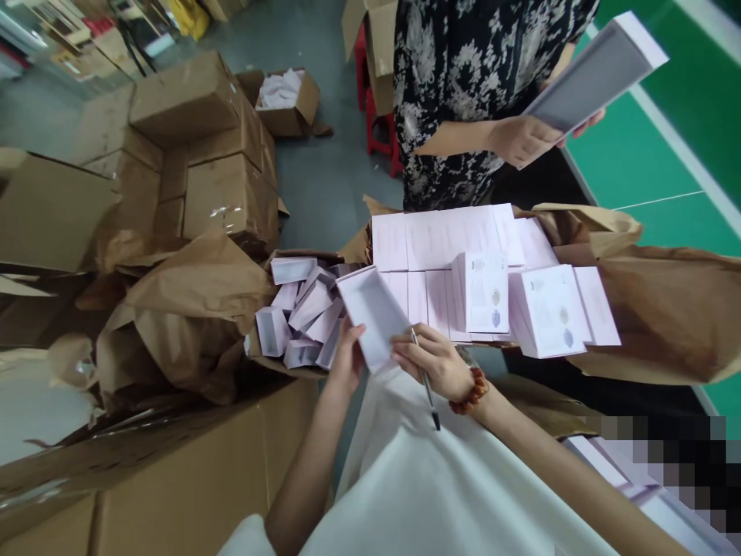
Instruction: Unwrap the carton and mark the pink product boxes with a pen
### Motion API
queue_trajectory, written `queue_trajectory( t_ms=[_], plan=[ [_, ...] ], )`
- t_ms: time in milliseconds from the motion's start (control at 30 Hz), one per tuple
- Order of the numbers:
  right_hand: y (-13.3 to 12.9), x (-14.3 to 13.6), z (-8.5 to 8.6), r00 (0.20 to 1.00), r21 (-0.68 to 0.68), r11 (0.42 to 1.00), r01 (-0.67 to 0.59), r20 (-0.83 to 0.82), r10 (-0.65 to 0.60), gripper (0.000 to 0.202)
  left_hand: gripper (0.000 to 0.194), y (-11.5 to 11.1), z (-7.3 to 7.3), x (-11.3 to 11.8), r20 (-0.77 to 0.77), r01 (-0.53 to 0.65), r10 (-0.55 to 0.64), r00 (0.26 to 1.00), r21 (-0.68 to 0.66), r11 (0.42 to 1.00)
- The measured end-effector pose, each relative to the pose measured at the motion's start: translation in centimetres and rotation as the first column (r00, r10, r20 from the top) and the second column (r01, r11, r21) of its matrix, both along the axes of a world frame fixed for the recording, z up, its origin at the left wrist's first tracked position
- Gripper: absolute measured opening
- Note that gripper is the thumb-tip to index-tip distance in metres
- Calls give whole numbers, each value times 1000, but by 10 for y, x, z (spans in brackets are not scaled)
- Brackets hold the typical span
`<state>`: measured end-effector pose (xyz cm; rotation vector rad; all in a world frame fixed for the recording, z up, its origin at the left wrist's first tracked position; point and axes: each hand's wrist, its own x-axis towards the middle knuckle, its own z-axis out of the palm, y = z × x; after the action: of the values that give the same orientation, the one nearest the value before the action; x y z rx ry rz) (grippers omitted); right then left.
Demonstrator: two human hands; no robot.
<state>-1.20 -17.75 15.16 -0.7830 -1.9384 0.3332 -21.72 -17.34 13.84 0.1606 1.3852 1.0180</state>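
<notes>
An open, shallow white box tray (373, 313) is held over the packing area, its hollow side up. My left hand (349, 357) grips its left lower edge. On its right edge, my right hand (431, 357) presses with the fingers and also keeps a pen (428, 394) between them, the dark end pointing down. To the right, rows of pale pink boxes (448, 239) stand packed together, with two printed white boxes (486, 297) (553, 309) on top. Left of the tray, a carton holds a loose jumble of small white box pieces (312, 305).
Across the boxes, a person in a flowered dark top (457, 85) holds a long white box (596, 77). Brown cartons (214, 185) and crumpled brown paper (191, 301) fill the left. A red stool (379, 127) stands behind. More boxes (654, 479) lie lower right.
</notes>
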Motion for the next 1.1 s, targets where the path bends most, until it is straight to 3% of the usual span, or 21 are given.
queue_trajectory(
  t_ms=[67, 100, 133, 200, 233, 300, 367, 467, 533, 600, 633, 700, 767, 800, 867, 900, 967, 1000, 1100],
  plan=[
    [-2, 7, -23, 986, -123, 981, 147, -63, -156, 11, 66, 5, -7, -29, -128, -144, 141, 982, -16, 989],
    [-3, 16, -37, 952, -204, 937, 284, -53, -300, 14, 60, 7, -11, -44, -193, -226, 220, 956, -8, 974],
    [-2, 28, -52, 889, -297, 851, 433, -17, -458, 18, 55, 9, -14, -59, -252, -294, 280, 926, -17, 956],
    [0, 53, -82, 682, -469, 554, 688, 157, -714, 56, 51, 13, -23, -84, -358, -395, 327, 875, -135, 909],
    [2, 64, -94, 600, -529, 407, 745, 262, -756, 80, 50, 14, -28, -92, -398, -422, 318, 861, -207, 883],
    [6, 80, -113, 530, -610, 195, 768, 434, -728, 115, 48, 15, -38, -98, -445, -431, 266, 855, -323, 843],
    [10, 85, -121, 536, -661, 83, 746, 521, -664, 131, 44, 15, -46, -86, -463, -395, 216, 860, -334, 856],
    [13, 80, -118, 535, -683, 16, 730, 557, -636, 131, 41, 17, -52, -42, -464, -279, 162, 871, -194, 941],
    [9, 73, -110, 547, -695, 40, 718, 527, -650, 131, 46, 18, -47, -3, -400, -130, 83, 913, -91, 987],
    [1, 63, -96, 612, -729, 137, 671, 440, -657, 135, 70, 21, -36, 35, -261, 70, -69, 963, -4, 998],
    [-5, 59, -88, 670, -743, 226, 630, 373, -642, 135, 87, 21, -28, 52, -192, 145, -135, 972, 40, 989],
    [-20, 51, -65, 812, -722, 471, 506, 215, -542, 126, 109, 21, -10, 77, -113, 217, -204, 972, 125, 968],
    [-32, 47, -38, 912, -626, 692, 360, 80, -402, 99, 101, 17, 9, 90, -112, 148, -126, 986, 220, 964],
    [-36, 46, -22, 923, -575, 749, 328, 27, -383, 79, 97, 14, 18, 92, -91, 102, -81, 993, 259, 961],
    [-38, 47, 10, 865, -524, 776, 351, -137, -483, 34, 95, 6, 36, 93, -43, 42, -31, 999, 301, 953],
    [-35, 48, 25, 789, -509, 773, 379, -259, -557, 29, 98, 1, 44, 93, -26, 41, -35, 999, 304, 952],
    [-26, 48, 51, 659, -447, 813, 375, -488, -572, 43, 103, -6, 58, 94, -27, 59, -53, 998, 295, 954],
    [-22, 48, 62, 635, -385, 842, 378, -554, -538, 48, 104, -9, 65, 96, -31, 68, -62, 998, 292, 954],
    [-14, 43, 80, 680, -316, 890, 328, -575, -455, 54, 99, -14, 79, 106, -10, 69, -69, 998, 303, 950]
  ],
)
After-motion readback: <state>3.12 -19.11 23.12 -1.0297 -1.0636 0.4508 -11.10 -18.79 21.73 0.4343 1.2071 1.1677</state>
